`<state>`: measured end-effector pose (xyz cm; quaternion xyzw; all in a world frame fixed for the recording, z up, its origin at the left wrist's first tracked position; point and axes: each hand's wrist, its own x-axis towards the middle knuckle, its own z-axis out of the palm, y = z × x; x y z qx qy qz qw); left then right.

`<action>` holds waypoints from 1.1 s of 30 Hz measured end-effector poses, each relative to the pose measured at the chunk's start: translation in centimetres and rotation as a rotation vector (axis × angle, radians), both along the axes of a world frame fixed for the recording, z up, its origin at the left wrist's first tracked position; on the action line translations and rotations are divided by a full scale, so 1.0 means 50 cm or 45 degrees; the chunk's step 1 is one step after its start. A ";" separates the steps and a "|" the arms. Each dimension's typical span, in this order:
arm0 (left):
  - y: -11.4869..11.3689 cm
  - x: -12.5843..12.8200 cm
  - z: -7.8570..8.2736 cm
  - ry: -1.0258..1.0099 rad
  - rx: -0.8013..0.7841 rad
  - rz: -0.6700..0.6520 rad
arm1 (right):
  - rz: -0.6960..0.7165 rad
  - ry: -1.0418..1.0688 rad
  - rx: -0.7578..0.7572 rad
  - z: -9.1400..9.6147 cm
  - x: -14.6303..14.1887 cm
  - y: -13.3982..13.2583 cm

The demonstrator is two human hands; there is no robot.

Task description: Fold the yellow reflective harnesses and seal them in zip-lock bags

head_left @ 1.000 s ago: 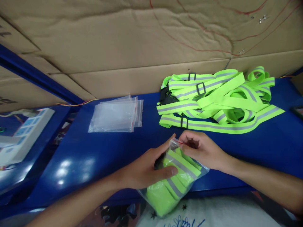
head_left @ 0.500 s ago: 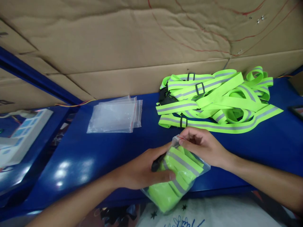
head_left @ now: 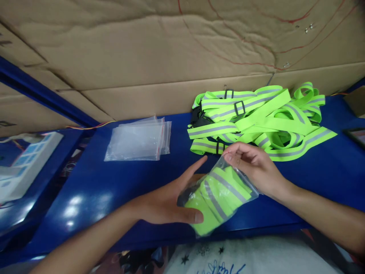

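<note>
A clear zip bag (head_left: 205,227) with a folded neon-yellow reflective strap (head_left: 219,194) inside is tilted between my hands, above the front of the blue table. My right hand (head_left: 253,165) pinches its upper corner by the red zip line. My left hand (head_left: 171,203) cradles the lower left side loosely, thumb in front, index finger stretched out and other fingers partly hidden behind the bag. Just beyond my right hand lies a heap of reflective straps (head_left: 256,118) with black buckles and sliders.
Flat clear zip bags (head_left: 137,140) lie stacked on the blue table (head_left: 94,186), left of the heap. Cardboard (head_left: 159,49) lines the back. A white box-like object (head_left: 34,163) is at far left, a dark-framed object (head_left: 356,136) at the right edge.
The filled bag has moved slightly up and right with my right hand. My left hand's grip has loosened, its index finger now stretched away from the bag's top.
</note>
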<state>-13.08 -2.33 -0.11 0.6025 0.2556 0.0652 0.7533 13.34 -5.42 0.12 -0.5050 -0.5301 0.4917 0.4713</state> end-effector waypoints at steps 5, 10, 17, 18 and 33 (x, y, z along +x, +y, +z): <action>0.033 0.002 -0.001 0.035 -0.142 0.337 | -0.283 0.053 0.041 -0.011 0.031 0.019; 0.053 0.006 -0.012 0.022 -0.029 0.748 | -0.234 -0.026 0.066 -0.009 0.044 0.025; 0.081 -0.008 -0.009 -0.098 0.309 0.872 | 0.021 -0.197 0.048 -0.021 0.035 -0.005; 0.095 -0.020 -0.007 -0.068 0.459 0.805 | 0.033 -0.198 0.004 -0.029 0.035 -0.006; 0.245 -0.139 -0.074 1.186 1.631 0.596 | -0.015 0.290 -0.511 -0.025 0.041 0.010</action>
